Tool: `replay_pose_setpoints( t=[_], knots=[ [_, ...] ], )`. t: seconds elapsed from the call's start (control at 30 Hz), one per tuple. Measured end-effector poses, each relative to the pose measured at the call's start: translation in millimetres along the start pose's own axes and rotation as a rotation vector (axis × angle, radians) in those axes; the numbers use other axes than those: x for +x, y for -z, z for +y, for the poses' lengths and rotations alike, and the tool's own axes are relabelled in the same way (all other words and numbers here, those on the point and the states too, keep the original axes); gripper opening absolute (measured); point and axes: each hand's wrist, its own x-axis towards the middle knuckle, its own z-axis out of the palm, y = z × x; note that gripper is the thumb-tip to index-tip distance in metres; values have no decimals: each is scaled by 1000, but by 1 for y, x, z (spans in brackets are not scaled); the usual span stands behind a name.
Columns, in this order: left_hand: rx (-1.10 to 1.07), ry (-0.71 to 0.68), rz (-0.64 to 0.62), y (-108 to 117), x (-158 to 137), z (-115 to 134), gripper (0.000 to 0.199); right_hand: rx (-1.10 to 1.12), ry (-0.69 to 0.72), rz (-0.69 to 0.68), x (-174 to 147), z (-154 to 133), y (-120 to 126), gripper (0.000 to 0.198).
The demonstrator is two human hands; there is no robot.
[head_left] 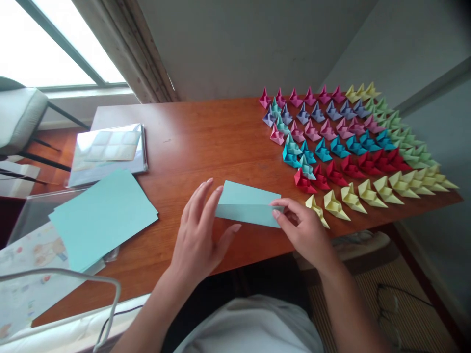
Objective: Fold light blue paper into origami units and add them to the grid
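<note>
A sheet of mint-green paper with a crease across its length lies near the table's front edge, its near half raised toward me. My right hand pinches the right end of that sheet between thumb and fingers. At the left end, my left hand is open, its fingers stretched out and the thumb apart, beside or touching the paper's edge. Rows of folded paper boats in several colours stand to the right, the nearest being a pale yellow boat just beyond my right hand.
Mint-green sheets lie stacked at the left, over a printed paper. Behind them sits a clear-wrapped packet. A grey curved tube crosses the lower left. The wooden table meets a wall; a chair stands far left.
</note>
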Motion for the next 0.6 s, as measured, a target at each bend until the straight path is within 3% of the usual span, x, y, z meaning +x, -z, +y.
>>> replay_pose_setpoints(
  t=[0.1, 0.23, 0.43, 0.6],
  knots=[
    [-248, 166, -76, 6, 4, -12, 62, 140, -77, -54, 0, 7, 0, 23],
    [-271, 286, -72, 10, 1, -12, 52, 201, -111, -77, 1, 8, -2, 26],
    [-199, 277, 2, 10, -9, -11, 43, 27, -46, -52, -3, -5, -6, 25],
    [-16, 202, 85, 9, -13, -11, 44, -185, 81, 0, 2, -12, -13, 25]
  ],
)
